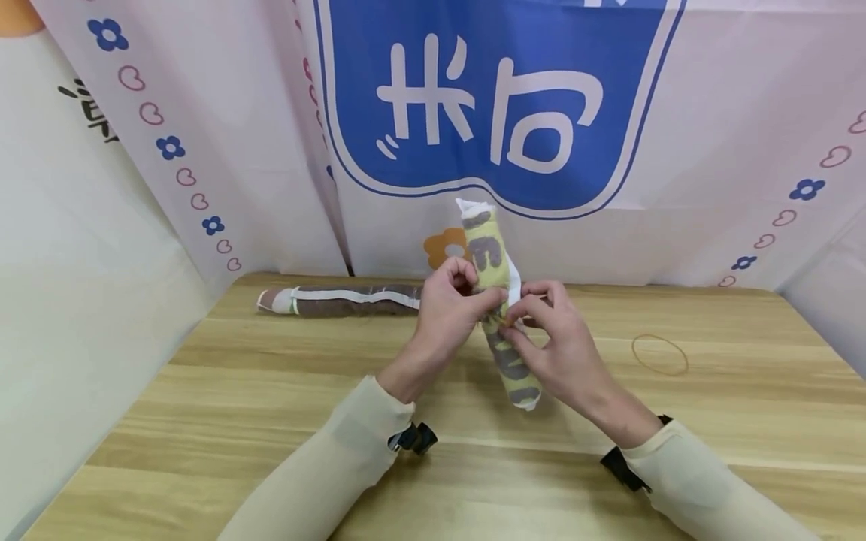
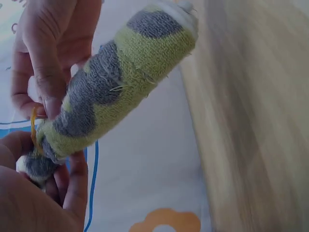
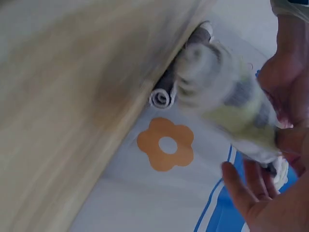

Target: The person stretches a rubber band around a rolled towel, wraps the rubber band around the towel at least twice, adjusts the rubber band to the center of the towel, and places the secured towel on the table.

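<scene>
Above a wooden table (image 1: 223,481), the left hand (image 1: 443,304) grips one green-grey roll (image 1: 489,259); the right hand (image 1: 564,346) pinches one orange band (image 2: 34,126) against it. One brown roll (image 1: 358,303) lies behind, toward nine o'clock; one loose rubber band (image 1: 666,374), near three.

A pale wood-grain tabletop (image 1: 203,436) fronts a white fabric backdrop (image 1: 264,113). On the fabric: a large blue emblem (image 1: 483,90) bearing white characters (image 1: 431,94), an orange flower (image 3: 167,145) with a white centre below, and lines of blue flowers (image 1: 171,147) and pink heart outlines (image 1: 151,113) down both sides.
</scene>
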### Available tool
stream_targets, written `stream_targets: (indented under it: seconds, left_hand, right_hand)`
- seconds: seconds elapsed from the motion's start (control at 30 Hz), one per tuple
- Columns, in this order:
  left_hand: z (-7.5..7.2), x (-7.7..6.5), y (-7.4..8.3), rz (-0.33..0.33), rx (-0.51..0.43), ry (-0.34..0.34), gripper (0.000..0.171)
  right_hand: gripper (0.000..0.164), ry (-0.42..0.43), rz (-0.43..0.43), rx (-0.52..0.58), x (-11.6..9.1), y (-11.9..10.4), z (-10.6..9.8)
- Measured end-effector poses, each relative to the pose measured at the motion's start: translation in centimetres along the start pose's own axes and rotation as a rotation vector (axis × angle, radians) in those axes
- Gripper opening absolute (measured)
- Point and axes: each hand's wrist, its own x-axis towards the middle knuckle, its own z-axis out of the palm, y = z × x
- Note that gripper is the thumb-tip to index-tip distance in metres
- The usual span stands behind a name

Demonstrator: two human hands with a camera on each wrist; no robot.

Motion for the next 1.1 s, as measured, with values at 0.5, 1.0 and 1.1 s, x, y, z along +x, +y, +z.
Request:
stream_targets:
  seconds: [0.5, 1.0, 1.1]
  left_hand:
    - [-2.0, 1.7, -0.5, -0.185, -0.257, -0.318, 0.017]
    - [-1.9, 1.8, -0.8, -0.096, -0.200, -0.223, 0.027]
    - [-1.7, 1.7, -0.8, -0.095, -0.277, -0.158, 0.028]
  right_hand:
    - [0.017, -0.111, 0.418, 0.432, 0.8, 0.2, -1.7]
    - [0.035, -0.078, 0.374, 0.227, 0.5, -0.1, -1.7]
    - [0.048, -0.105, 0.408, 0.194, 0.6, 0.0, -1.5]
